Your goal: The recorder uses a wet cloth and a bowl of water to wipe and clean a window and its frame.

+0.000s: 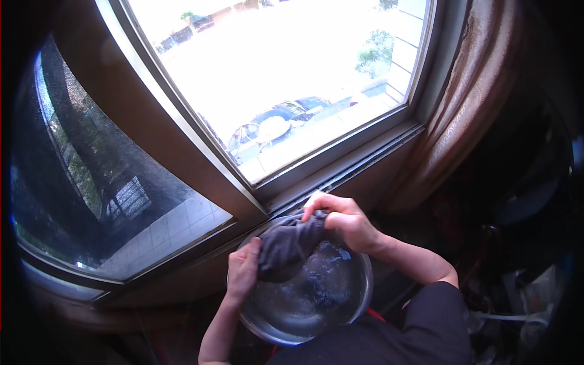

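A dark grey cloth (pixel 289 248), bunched and creased, is stretched between my two hands above a round metal basin (pixel 365 292). My left hand (pixel 244 269) grips its left end, thumb uppermost, over the basin's left rim. At the upper right, my right hand (pixel 342 219) pinches the other end between thumb and fingers, near the window sill. Below the cloth, the basin holds water (pixel 324 287) with bright reflections on its surface. The cloth hides the basin's upper left part.
Beyond the basin runs a metal window track (pixel 374 157), under a bright window. A second glass pane (pixel 150 219) stands at left. A brownish curtain (pixel 470 105) hangs at right. Plastic items (pixel 534 296) lie in shadow at lower right.
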Demonstrator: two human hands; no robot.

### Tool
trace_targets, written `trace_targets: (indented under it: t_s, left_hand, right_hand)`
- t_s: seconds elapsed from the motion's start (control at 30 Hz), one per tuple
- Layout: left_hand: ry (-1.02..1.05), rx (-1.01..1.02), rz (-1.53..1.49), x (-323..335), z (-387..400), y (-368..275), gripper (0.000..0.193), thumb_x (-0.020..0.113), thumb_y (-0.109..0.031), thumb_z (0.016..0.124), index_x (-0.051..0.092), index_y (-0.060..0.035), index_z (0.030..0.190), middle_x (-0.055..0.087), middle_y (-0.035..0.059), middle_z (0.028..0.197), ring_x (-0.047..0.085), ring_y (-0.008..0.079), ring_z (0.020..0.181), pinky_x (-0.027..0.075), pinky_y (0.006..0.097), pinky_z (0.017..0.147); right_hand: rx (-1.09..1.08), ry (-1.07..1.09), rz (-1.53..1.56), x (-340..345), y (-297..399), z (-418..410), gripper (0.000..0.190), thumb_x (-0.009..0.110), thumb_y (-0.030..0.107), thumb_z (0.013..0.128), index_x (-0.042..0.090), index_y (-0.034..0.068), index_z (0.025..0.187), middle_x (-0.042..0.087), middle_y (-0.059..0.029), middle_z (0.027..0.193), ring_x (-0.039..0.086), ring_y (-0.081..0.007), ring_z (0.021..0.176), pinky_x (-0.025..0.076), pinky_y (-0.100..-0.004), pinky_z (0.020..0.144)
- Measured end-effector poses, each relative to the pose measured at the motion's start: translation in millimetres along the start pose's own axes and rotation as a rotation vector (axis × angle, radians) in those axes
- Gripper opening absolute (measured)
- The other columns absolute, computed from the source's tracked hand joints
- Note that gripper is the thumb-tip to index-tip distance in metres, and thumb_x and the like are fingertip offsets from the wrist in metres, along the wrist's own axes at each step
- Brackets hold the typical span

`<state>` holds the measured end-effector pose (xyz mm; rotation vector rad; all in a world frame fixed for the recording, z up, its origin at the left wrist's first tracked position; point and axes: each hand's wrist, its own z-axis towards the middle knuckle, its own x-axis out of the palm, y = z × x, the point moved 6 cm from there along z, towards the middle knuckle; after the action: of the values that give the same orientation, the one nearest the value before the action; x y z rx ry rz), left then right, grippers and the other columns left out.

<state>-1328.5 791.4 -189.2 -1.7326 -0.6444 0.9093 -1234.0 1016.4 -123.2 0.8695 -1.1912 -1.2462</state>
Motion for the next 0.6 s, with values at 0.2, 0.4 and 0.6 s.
trace_targets:
  t_s: [0.2, 0.4, 0.6]
  left_hand:
    - [-0.044, 0.263, -0.158, 10, -8, -88, 0.021, 0.065, -0.017, 0.094, 0.071, 0.0017, 0.086, 0.062, -0.0048, 0.074, 0.051, 0.0023, 0.067, 0.042, 0.0188, 0.061]
    - [0.165, 0.360, -0.088, 39, -5, -197, 0.018, 0.068, -0.014, 0.091, 0.072, 0.0036, 0.092, 0.068, 0.0008, 0.073, 0.059, 0.0044, 0.067, 0.046, 0.0200, 0.061]
    - [0.627, 0.330, 0.123, 96, -8, -228, 0.024, 0.072, -0.020, 0.088, 0.070, 0.0021, 0.096, 0.067, 0.0006, 0.077, 0.060, 0.0053, 0.070, 0.048, 0.0212, 0.064]
  right_hand:
    - [-0.102, -0.003, -0.260, -31, 17, -31, 0.025, 0.050, 0.002, 0.066, 0.064, 0.002, 0.086, 0.055, -0.0071, 0.100, 0.052, -0.0195, 0.105, 0.039, -0.0343, 0.097]
    - [-0.067, 0.229, -0.061, -24, 35, -34, 0.045, 0.065, 0.032, 0.076, 0.056, 0.006, 0.112, 0.047, -0.0117, 0.124, 0.044, -0.0254, 0.123, 0.030, -0.0425, 0.108]
    - [-0.083, 0.105, 0.180, -26, 54, -33, 0.066, 0.072, 0.026, 0.086, 0.037, 0.010, 0.139, 0.055, -0.0133, 0.122, 0.052, -0.0224, 0.120, 0.040, -0.0378, 0.104]
